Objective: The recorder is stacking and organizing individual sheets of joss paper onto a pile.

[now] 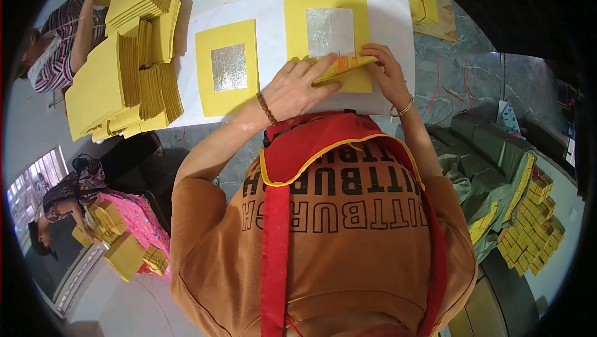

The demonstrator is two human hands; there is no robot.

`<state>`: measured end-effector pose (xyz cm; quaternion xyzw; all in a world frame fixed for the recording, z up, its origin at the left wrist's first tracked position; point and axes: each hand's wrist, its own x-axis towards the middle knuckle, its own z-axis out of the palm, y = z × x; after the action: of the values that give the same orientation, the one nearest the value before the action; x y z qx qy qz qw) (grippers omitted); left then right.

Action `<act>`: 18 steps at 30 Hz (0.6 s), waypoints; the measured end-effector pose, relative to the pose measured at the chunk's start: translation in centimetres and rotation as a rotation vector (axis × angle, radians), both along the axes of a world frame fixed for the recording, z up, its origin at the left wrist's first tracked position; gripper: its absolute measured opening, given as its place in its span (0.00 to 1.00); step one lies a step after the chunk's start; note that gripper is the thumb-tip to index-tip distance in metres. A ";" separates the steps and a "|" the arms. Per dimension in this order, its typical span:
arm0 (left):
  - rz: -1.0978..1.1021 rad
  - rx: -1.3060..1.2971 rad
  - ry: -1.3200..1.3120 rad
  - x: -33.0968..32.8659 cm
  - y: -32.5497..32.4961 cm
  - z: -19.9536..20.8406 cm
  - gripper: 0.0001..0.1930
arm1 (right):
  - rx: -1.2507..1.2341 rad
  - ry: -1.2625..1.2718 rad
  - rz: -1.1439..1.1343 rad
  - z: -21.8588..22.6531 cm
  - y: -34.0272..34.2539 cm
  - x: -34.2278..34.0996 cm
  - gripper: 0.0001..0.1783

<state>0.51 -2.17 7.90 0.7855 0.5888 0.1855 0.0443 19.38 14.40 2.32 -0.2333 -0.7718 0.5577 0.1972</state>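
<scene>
On the white table in front of me lies a yellow paper sheet (pixel 326 0) with a silver foil square (pixel 330 33) in its middle. Its near part is lifted, and red marks show beside the raised edge. My left hand (pixel 295 87), a beaded bracelet at the wrist, has the raised edge between its thumb and fingers. At the right end of that edge my right hand (pixel 390 77) grips the paper; some of its fingertips are hidden behind it. Another yellow sheet with a silver foil square (pixel 229 68) lies flat, left of my left hand.
Tall stacks of yellow paper (pixel 102 79) crowd the table's left side, and more lie along its far edge. A person's arm (pixel 84 29) reaches to the far-left stacks. Another person (pixel 74 191) handles yellow paper at lower left. Yellow bundles (pixel 528 228) are piled at right.
</scene>
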 end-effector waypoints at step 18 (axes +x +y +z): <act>-0.139 -0.095 -0.029 -2.1 1.4 -1.0 0.31 | 0.029 -0.028 -0.022 -0.3 0.3 -0.1 0.10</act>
<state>-1.64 -0.81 6.91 0.8186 0.5403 0.1653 0.1029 19.30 14.72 1.99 -0.2465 -0.7798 0.5410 0.1960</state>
